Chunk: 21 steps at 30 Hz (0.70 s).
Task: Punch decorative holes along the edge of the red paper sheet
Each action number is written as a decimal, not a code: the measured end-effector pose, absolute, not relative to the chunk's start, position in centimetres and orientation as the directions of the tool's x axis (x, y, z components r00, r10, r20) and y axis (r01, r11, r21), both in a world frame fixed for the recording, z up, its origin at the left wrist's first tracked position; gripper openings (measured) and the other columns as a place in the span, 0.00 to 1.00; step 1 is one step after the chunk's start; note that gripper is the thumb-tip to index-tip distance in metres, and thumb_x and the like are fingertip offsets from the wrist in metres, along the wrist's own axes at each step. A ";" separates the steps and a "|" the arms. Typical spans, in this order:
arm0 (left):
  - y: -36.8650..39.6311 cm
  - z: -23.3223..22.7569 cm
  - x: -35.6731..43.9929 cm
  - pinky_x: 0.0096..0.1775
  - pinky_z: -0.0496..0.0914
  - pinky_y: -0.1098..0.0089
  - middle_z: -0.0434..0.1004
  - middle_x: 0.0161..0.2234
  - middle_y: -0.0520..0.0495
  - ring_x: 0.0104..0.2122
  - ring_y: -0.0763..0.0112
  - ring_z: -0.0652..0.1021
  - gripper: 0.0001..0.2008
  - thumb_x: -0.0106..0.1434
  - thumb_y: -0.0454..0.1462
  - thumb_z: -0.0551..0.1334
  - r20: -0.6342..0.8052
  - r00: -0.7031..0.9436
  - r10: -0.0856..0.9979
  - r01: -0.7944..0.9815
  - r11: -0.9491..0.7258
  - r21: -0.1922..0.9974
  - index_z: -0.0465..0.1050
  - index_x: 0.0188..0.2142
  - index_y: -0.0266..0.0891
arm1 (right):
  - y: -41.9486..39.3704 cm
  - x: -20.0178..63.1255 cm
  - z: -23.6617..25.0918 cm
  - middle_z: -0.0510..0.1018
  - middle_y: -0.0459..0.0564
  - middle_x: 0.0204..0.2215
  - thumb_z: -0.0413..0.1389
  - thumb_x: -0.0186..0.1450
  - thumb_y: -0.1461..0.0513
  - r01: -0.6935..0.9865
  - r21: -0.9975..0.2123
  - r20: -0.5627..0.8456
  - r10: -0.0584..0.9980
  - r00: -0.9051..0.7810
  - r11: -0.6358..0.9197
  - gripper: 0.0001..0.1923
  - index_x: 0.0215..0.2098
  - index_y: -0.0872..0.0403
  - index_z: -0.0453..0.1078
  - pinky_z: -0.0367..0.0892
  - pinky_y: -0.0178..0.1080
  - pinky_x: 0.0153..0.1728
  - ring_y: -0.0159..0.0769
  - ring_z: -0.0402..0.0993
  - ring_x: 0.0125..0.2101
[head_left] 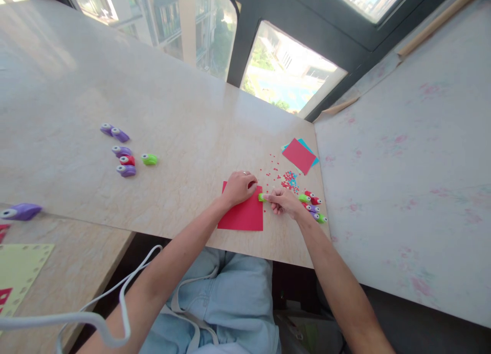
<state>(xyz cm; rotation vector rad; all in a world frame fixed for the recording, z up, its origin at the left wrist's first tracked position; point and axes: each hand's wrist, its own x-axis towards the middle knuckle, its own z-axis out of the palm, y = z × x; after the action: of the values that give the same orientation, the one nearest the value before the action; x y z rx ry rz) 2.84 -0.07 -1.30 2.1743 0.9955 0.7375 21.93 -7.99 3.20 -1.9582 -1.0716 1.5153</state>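
One green punch at paper edge

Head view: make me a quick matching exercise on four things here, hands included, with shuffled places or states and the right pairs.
1. Left hand
2. Right hand
3. Paper bits
4. Card stack

A. Red on top, blue showing beneath
B. Holding a green punch at the edge of the red sheet
C. Loosely scattered on the tabletop
D. Resting on the red sheet

Pairs: 1-D, 2-B, 3-C, 4-A
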 end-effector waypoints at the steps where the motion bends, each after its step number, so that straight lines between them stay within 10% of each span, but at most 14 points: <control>1: -0.1 -1.3 2.8 0.43 0.66 0.70 0.79 0.35 0.46 0.36 0.72 0.75 0.09 0.63 0.36 0.59 0.226 0.558 0.798 0.445 -0.518 0.730 0.78 0.35 0.38 | -8.2 21.9 3.1 0.72 0.45 0.15 0.70 0.48 0.45 0.302 -0.748 -0.592 0.800 0.101 -0.592 0.27 0.21 0.55 0.64 0.58 0.27 0.12 0.26 0.66 0.13; 14: -0.1 -1.3 2.4 0.43 0.66 0.70 0.79 0.35 0.47 0.36 0.72 0.75 0.09 0.62 0.34 0.58 0.205 0.571 0.795 0.440 -0.507 0.742 0.78 0.34 0.39 | -11.8 19.9 -0.1 0.69 0.45 0.17 0.58 0.61 0.41 0.397 -0.876 -0.064 0.882 0.466 -0.274 0.27 0.24 0.55 0.64 0.55 0.30 0.13 0.28 0.63 0.14; 21: -0.2 -1.5 2.3 0.44 0.67 0.70 0.79 0.35 0.46 0.36 0.73 0.75 0.09 0.62 0.35 0.58 0.218 0.564 0.797 0.434 -0.510 0.743 0.78 0.35 0.38 | -11.6 19.7 -1.0 0.72 0.42 0.24 0.59 0.62 0.46 0.588 -0.805 0.115 0.953 0.282 -0.077 0.28 0.54 0.54 0.70 0.63 0.33 0.25 0.29 0.63 0.20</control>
<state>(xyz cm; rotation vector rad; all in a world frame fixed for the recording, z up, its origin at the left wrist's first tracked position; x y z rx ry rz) 2.27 -0.21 -1.45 2.1577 0.9807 0.7338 19.70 -11.63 -1.03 -1.7662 -1.4018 0.5859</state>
